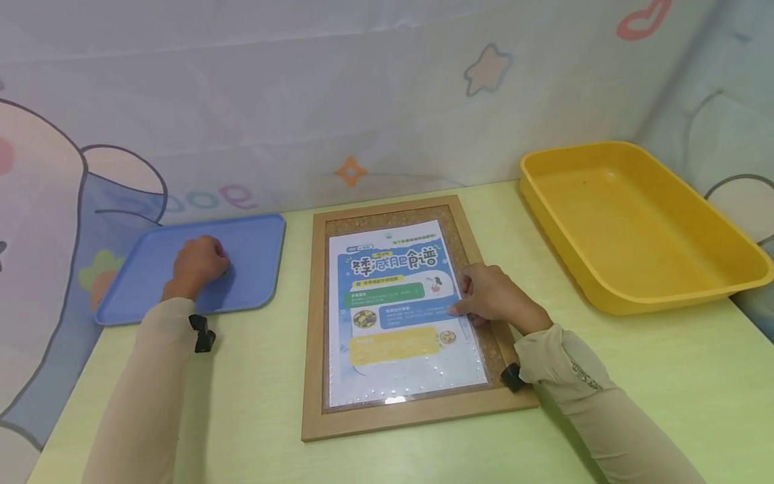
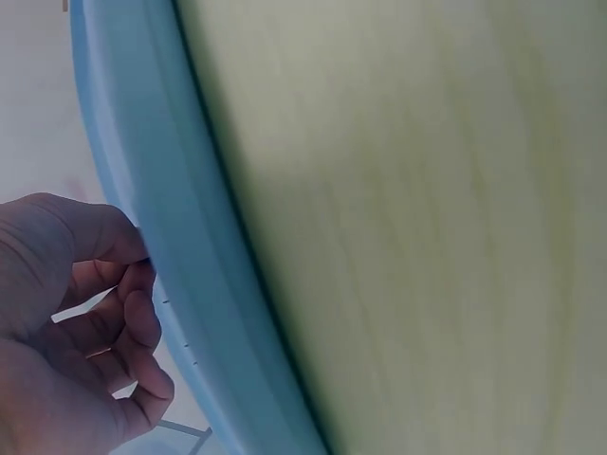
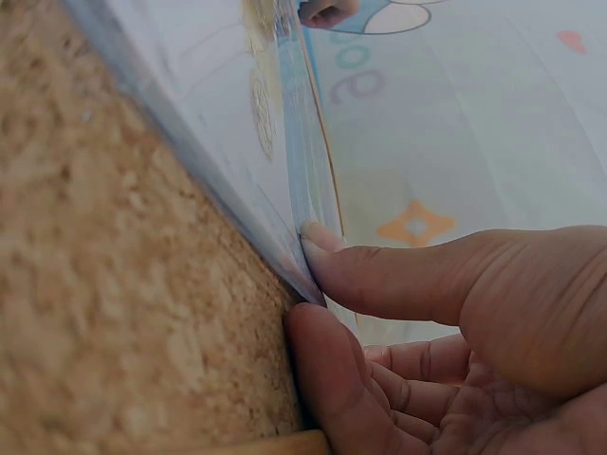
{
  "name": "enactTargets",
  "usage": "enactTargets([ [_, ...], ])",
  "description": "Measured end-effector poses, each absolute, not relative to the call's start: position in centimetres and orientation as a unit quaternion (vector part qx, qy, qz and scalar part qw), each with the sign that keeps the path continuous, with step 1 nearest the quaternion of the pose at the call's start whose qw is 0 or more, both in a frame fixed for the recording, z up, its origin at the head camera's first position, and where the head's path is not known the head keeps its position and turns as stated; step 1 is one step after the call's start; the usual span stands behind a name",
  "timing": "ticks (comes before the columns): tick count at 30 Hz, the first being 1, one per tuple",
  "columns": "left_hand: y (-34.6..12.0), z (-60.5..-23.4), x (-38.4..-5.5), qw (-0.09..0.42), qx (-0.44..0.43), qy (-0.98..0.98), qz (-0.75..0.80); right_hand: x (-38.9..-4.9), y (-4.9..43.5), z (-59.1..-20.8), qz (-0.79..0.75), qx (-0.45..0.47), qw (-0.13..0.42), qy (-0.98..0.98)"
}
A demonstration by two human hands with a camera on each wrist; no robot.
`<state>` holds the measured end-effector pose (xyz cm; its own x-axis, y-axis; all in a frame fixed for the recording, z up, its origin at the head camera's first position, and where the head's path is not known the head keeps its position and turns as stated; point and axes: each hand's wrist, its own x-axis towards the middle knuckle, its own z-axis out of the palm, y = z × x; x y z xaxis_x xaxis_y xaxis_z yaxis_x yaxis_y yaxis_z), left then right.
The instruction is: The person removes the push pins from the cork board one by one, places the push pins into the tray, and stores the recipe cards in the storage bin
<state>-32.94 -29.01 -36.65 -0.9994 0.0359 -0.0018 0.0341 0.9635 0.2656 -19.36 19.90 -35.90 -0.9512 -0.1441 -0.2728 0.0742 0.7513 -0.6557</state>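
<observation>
A laminated poster [image 1: 393,380] with coloured panels and printed characters lies on a wood-framed cork board [image 1: 316,316]. My right hand [image 1: 498,296] pinches the poster's right edge, thumb on top; in the right wrist view the thumb [image 3: 398,280] and forefinger meet at the lifted edge, close over the cork [image 3: 142,284]. Over the blue tray [image 1: 260,269] my left hand [image 1: 196,265] has curled fingers, thumb and forefinger tips together at the rim in the left wrist view. A tiny dark thing [image 1: 226,271] shows at those fingertips; I cannot tell its kind.
A deep yellow bin [image 1: 635,228] stands at the back right of the pale green table [image 1: 260,403]. Behind the table hangs a printed cloth backdrop [image 1: 272,101]. A few tiny dark specks [image 2: 186,345] show along the blue tray in the left wrist view.
</observation>
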Motion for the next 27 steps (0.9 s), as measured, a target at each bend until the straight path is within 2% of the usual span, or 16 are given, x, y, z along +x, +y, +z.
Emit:
enactTargets([
  [27, -25.8, -36.4, -32.3, -0.027, 0.057, 0.998, -0.011, -19.4, 19.8, -35.8, -0.343, -0.022, 0.153, 0.927],
])
